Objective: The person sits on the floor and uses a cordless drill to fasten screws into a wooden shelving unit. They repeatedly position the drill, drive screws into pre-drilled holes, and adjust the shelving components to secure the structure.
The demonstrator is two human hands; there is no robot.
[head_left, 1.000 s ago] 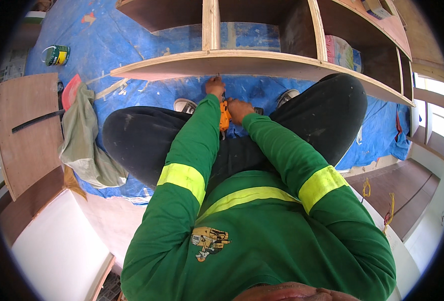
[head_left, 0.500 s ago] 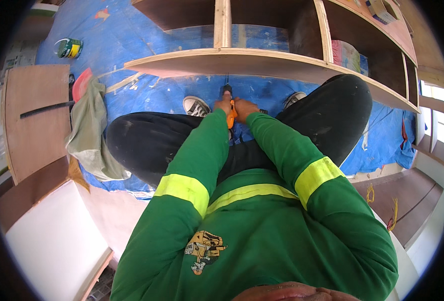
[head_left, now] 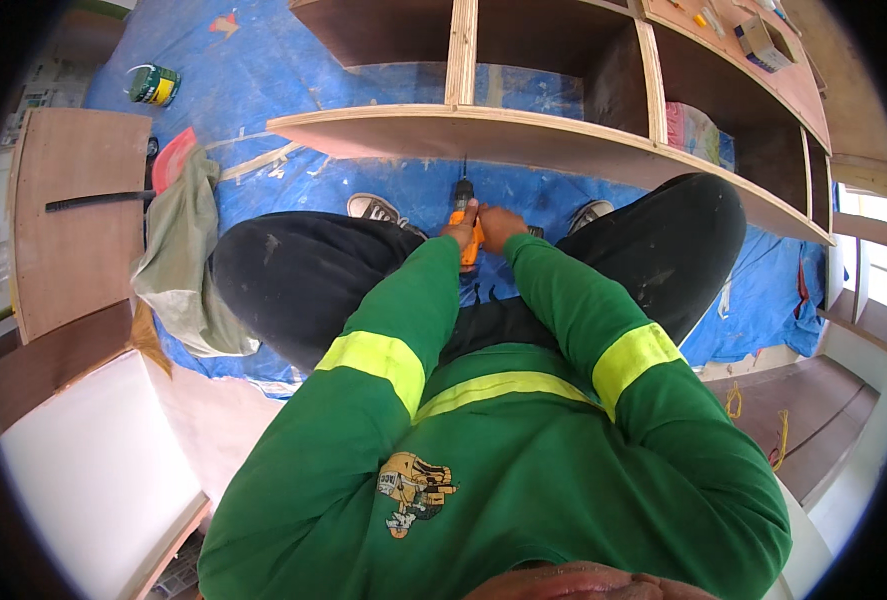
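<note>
Between my knees I hold an orange and black power drill (head_left: 469,246) whose bit points away from me, toward the lower edge of a wooden cabinet frame (head_left: 553,130). My left hand (head_left: 460,228) is closed on the drill's left side. From the right, my right hand (head_left: 501,226) is wrapped round the drill's grip, its fingers partly hidden. The thin bit ends close to the plywood panel's near edge; whether it touches the wood I cannot tell.
A blue tarp (head_left: 253,195) covers the floor. To the left stand a green tub (head_left: 153,86), a draped cloth sack (head_left: 178,265) and a plywood panel (head_left: 78,240). A bag (head_left: 691,132) sits inside the cabinet; an open box (head_left: 763,45) rests on top. Yellow wires (head_left: 781,440) lie at right.
The drill has shifted slightly right and toward me, and more of its orange body shows. My left hand sits lower along it, and my view has shifted a little.
</note>
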